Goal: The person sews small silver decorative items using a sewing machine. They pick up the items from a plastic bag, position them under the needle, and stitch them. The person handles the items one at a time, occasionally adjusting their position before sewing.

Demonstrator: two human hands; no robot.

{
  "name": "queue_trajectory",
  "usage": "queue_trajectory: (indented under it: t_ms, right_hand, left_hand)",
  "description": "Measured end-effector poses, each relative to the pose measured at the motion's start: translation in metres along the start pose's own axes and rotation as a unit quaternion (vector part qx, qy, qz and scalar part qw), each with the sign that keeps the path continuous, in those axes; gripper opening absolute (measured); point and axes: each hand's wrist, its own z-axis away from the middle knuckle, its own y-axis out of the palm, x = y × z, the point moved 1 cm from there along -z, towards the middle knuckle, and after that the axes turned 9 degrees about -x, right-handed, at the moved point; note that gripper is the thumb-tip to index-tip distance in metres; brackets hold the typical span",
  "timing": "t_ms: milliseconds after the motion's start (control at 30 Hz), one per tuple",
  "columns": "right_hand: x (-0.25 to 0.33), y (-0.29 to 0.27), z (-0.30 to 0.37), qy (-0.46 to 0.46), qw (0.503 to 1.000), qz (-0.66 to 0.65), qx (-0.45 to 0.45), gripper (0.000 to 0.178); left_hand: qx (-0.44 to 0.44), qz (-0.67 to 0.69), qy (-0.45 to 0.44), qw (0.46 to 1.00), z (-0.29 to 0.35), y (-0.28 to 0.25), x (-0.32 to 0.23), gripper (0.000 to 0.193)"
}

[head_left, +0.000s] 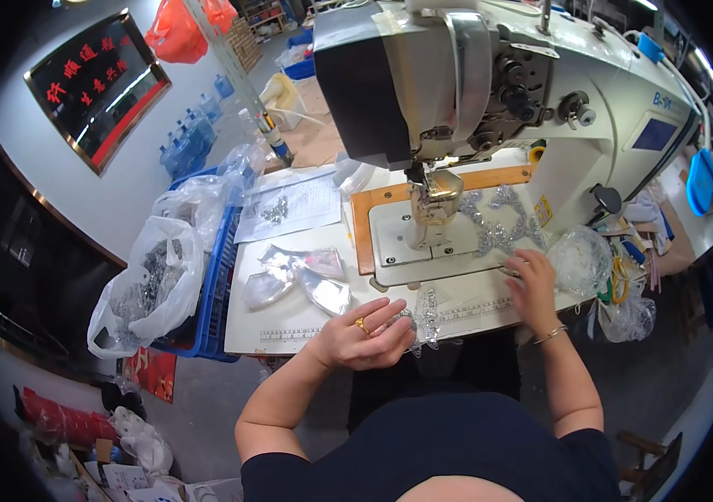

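While the left hand curls closed, a glittering piece shows at its fingertips, apparently gripped between them, and the work looks partway through. A cluster of similar glittering pieces lies on the bed of the sewing machine, just beside the needle post on its right. Whether those are finished or waiting cannot be told. No piece can be made out under the needle, so stitching on the held one seems not to be under way at this moment. Two shiny silver shapes lie flat on the surface and seem to be left over for handling, though their stage is unclear too.

With twelve o'clock straight ahead of the person, the held piece sits at two to three o'clock from the middle of the left hand, its narrow part reaching over the surface's near edge. The silver shapes rest at ten o'clock from that hand, a printed paper beyond them at eleven. The right hand has loosely bent fingers; whether it pinches anything cannot be told. The cluster lies at eleven o'clock from it, near the fingertips, and a clear plastic bag sits at two o'clock.
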Motion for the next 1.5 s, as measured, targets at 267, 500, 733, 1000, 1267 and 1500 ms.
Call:
queue_trajectory:
  t_ms: [267, 500, 733, 1000, 1267, 1500]
  right_hand:
    - [-0.047, 0.004, 0.036, 0.109, 0.993, -0.030, 0.012, 0.020]
    - [0.079, -0.034, -0.006, 0.028, 0.974, -0.171, 0.143, 0.036]
    - [0.100, -0.019, -0.018, -0.044, 0.979, -0.175, 0.094, 0.023]
    - [0.102, -0.017, -0.019, -0.013, 0.976, -0.189, 0.108, 0.020]
    - [0.104, -0.024, -0.021, -0.026, 0.980, -0.161, 0.117, 0.020]
    - [0.103, -0.019, -0.020, -0.013, 0.973, -0.189, 0.128, 0.017]
  left_hand:
    - [0.037, 0.001, -0.012, 0.999, 0.002, 0.008, 0.000, 0.021]
    - [0.058, 0.000, -0.006, 0.998, -0.006, 0.010, 0.000, 0.018]
    - [0.063, -0.003, -0.009, 0.998, -0.009, 0.005, -0.002, 0.018]
    - [0.064, -0.005, -0.014, 0.998, -0.007, 0.003, -0.004, 0.019]
    - [0.061, -0.012, -0.017, 0.998, -0.005, 0.004, -0.003, 0.020]
    - [0.060, -0.001, -0.017, 0.998, -0.004, 0.005, -0.006, 0.021]
